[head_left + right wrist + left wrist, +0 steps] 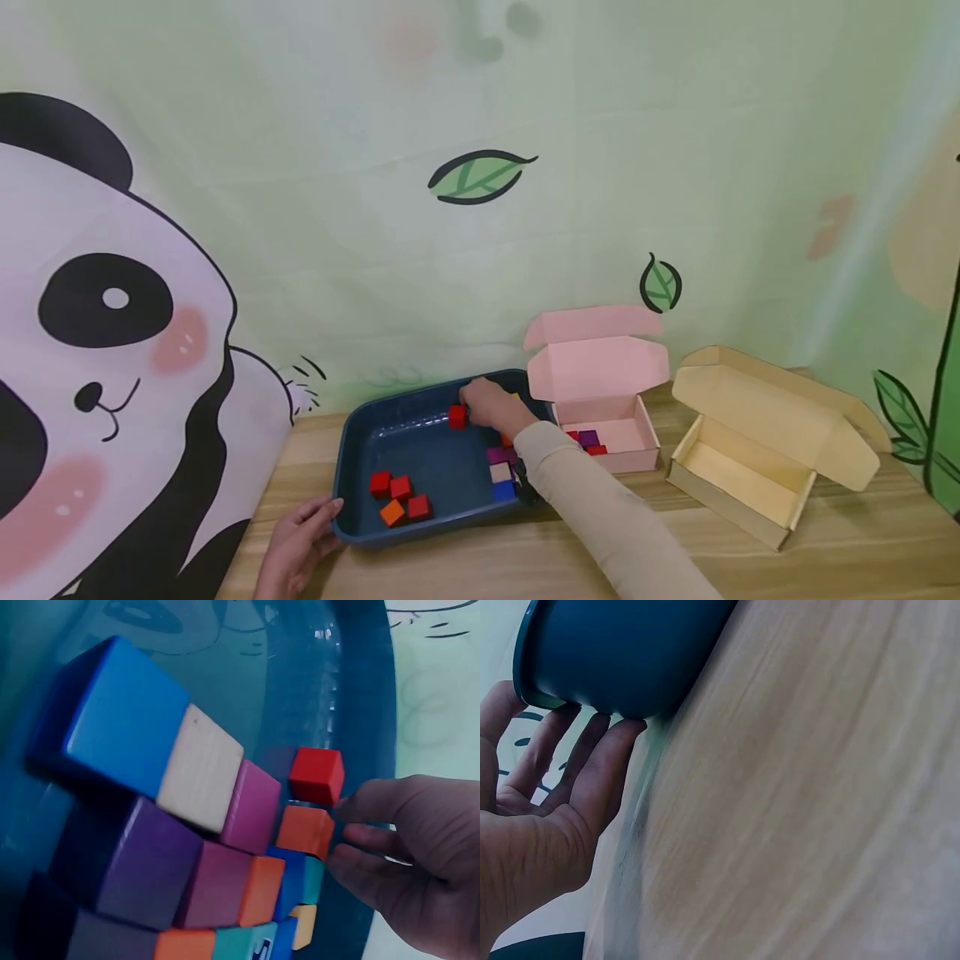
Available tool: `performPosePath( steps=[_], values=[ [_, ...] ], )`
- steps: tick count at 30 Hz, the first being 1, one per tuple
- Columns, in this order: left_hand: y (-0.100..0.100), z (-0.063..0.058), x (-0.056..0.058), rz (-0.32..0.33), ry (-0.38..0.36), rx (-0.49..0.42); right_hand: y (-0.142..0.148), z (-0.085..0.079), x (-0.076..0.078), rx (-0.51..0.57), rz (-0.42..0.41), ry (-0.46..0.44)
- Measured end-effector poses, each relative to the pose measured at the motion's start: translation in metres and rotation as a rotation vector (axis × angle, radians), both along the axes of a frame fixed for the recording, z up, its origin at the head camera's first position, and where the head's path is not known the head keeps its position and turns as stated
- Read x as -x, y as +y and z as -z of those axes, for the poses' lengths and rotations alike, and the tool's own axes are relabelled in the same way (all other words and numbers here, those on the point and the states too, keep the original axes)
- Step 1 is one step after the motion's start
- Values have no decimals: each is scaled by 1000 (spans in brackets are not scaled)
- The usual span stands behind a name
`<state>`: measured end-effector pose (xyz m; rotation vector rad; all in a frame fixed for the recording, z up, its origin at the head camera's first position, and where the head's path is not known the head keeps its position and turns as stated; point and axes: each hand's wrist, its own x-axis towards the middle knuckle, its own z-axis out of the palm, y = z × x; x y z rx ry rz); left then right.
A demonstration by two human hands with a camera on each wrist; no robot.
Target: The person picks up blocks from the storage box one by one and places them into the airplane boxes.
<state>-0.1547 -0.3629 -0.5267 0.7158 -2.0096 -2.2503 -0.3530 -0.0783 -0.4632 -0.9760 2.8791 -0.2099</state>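
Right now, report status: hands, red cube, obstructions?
Left hand holding blue tray by near-left corner. Right hand at red cube near far wall, grip unclear. Packed cubes at tray's right end could crowd it.

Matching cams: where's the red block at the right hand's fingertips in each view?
Head: red block below centre, just left of the right hand.
Left wrist: not in it.
Right wrist: red block right of centre, near mid-height, just above an orange block.
Shared landmark: dark blue tray, visible in all three.
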Motion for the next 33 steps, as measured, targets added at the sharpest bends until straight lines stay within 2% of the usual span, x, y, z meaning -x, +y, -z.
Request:
performPosePath(
  steps=[4, 7, 15, 22, 33],
  values=[
    [1, 1, 0, -2, -7, -1, -6, 9, 4, -66, 36, 63],
    [0, 0, -1, 3, -16, 4, -10, 11, 4, -77, 61, 88],
    [-1, -3, -1, 2, -26, 2, -16, 5, -5, -12, 151, 53],
    [2, 0, 0, 7, -24, -12, -16, 2, -6, -60, 116, 83],
    [0, -1, 0, -9, -51, -5, -22, -3, 1, -126, 76, 2]
  ],
)
